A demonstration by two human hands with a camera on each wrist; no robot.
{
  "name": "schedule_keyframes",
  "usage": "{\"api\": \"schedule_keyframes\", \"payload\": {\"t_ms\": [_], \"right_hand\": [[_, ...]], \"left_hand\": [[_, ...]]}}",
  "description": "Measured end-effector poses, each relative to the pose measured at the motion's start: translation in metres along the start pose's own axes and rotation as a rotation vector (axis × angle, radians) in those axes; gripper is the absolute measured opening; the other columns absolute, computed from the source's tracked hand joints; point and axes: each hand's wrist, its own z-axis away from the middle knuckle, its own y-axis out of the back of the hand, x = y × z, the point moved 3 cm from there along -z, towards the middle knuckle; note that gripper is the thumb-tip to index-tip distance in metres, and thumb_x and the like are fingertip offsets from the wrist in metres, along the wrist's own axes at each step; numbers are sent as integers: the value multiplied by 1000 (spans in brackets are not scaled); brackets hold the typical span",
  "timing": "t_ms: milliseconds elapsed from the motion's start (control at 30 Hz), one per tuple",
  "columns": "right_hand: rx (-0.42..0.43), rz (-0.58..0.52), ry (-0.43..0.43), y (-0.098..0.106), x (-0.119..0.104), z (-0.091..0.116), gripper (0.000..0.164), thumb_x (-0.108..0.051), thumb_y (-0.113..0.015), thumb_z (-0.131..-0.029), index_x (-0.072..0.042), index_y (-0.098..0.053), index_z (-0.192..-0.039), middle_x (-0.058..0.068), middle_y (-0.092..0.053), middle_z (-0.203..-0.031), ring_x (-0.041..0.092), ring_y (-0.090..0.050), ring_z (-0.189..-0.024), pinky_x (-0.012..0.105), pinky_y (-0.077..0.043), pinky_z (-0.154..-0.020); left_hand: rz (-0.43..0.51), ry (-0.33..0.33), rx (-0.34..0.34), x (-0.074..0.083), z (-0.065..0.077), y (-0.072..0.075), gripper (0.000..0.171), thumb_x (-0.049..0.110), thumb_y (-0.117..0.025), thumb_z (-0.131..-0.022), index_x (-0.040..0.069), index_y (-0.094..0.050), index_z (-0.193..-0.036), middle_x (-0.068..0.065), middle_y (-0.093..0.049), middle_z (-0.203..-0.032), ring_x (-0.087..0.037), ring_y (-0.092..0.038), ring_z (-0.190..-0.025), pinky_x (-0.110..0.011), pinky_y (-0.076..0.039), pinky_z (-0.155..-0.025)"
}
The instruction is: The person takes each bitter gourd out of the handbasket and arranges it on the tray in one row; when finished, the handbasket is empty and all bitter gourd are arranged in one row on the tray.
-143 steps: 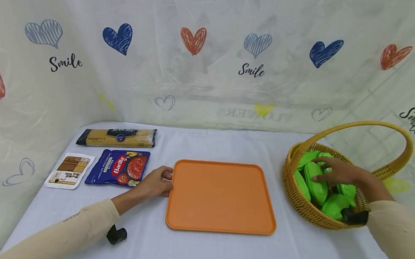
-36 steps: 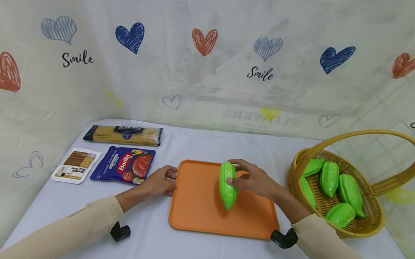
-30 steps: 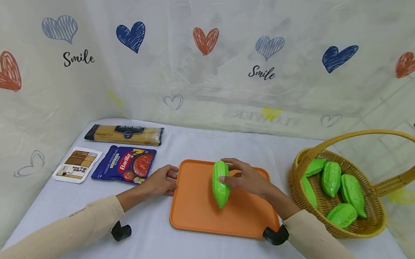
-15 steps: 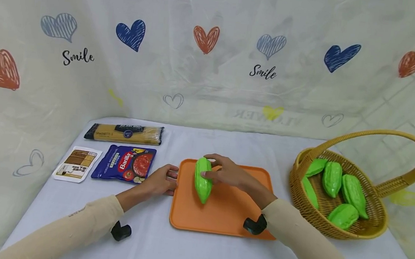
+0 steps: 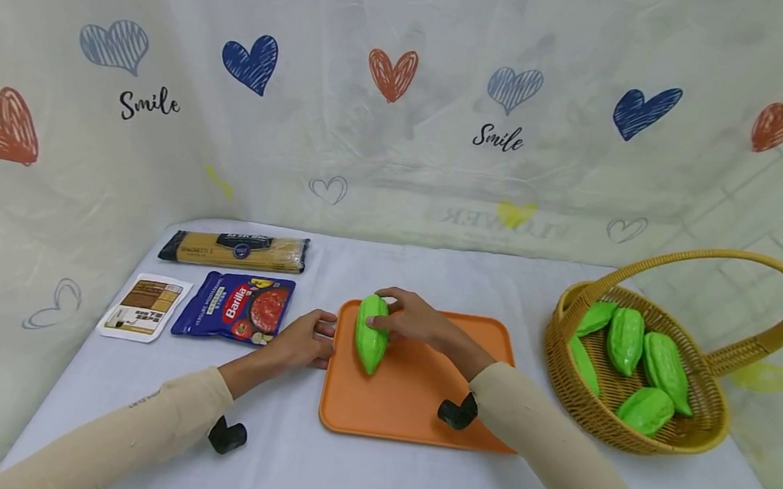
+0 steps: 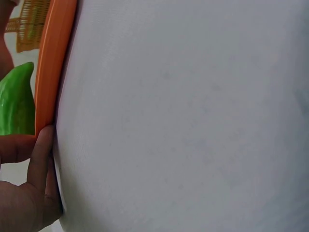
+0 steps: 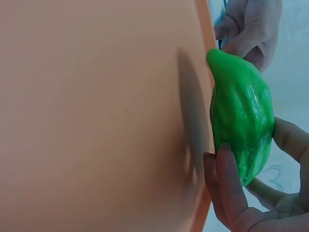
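Packs: at the left of the white desk (image 5: 274,467), a flat white pack (image 5: 144,308) with a brown label; to its right, a pasta pack (image 5: 237,251) lying crosswise at the back and a blue pouch (image 5: 239,309) in front of it
Left grip (image 5: 295,341): just right of the blue pouch; thumb and finger bent onto the left rim of the orange tray (image 5: 412,405), apparently pinching it
Green gourd (image 5: 370,344): above the left part of the orange tray, near its left rim; held clear of the surface, its shadow standing apart from it in the right wrist view
Long axis: blunt end away from the person, pointed end toward the person and slightly right, nearly parallel to the tray's left rim; pointed end seemingly the lower
Right grip (image 5: 416,320): grasping the green gourd between thumb and fingers, from its right side, at the blunt half
Key relation: green gourd directly left of the right grip, which holds it; left grip just beside it, across the rim
Basket (image 5: 560,369): well apart at the right, its handle (image 5: 763,269) raised, with five more gourds (image 5: 625,341) inside
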Motion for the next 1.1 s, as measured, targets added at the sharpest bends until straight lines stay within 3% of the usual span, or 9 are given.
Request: {"api": "schedule_keyframes", "payload": {"t_ms": [233, 467, 1100], "right_hand": [[11, -24, -11, -10, -2, -5, 70, -27, -72, -92, -9, -39, -152, 23, -58, -135, 23, -69, -100, 38, -62, -85], [62, -21, -14, -14, -2, -9, 68, -28, -73, -91, -9, -43, -149, 21, -59, -137, 23, -68, -107, 36, -61, -88], [85, 86, -27, -16, -9, -10, 73, -37, -72, -91, -10, -41, -151, 20, -57, -140, 26, -66, -113, 36, -61, -87]], "left_hand": [[-8, 36, 19, -1, 1, 0, 58, -2, -61, -88, 3, -44, -143, -16, -54, -126, -22, -64, -98, -33, -64, -74], [-6, 29, 13, -1, 0, 1, 60, -1, -61, -87, 3, -43, -144, -16, -53, -127, -22, -64, -101, -33, -64, -75], [0, 35, 4, -3, -2, 1, 59, 1, -61, -88, 4, -43, -144, -16, -53, -127, -22, -64, -100, -34, -64, -75]]}}
